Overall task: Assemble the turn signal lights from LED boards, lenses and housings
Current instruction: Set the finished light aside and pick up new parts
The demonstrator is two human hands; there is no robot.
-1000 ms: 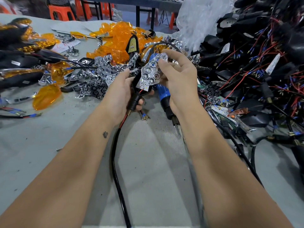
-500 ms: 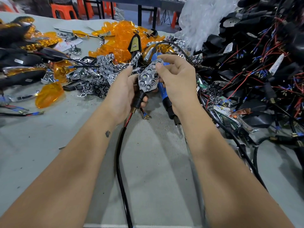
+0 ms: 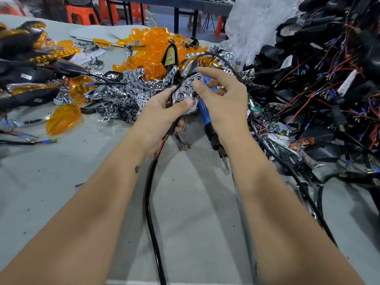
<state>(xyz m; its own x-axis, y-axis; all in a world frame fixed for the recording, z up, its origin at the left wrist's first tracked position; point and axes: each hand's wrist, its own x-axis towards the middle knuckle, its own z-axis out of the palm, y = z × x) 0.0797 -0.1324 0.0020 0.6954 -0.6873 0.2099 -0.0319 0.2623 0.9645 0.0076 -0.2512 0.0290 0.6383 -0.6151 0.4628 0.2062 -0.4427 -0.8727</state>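
While both hands meet at the centre of the frame, each thing seems held for a reason.

Left hand: the left hand wraps a black housing, mostly hidden in the palm, and its thumb presses the lower edge of the reflector; this looks meant to keep the housing steady while the plate is seated.

Right hand: the right hand pinches the upper end of the reflector with thumb and forefinger, likely to tilt and align it over the housing.

Iron: a blue-handled soldering iron runs under the right palm, tip toward the lower part of the frame; whether the fingers grip it or it only rests there I cannot tell. Its tip points away from the work, so it appears parked, not in use.

Leads: red and black leads hang from the left fist, in my judgement kept clear of the joint.

Lenses: orange lenses are heaped at upper centre, just behind a pile of spare reflectors, within easy reach for the following step.

Housings: wired black housings fill the right side of the frame.

Finished: lights with lenses fitted lie at upper left, apart from loose stock.

Stage: reflector being fitted; lens not yet on.
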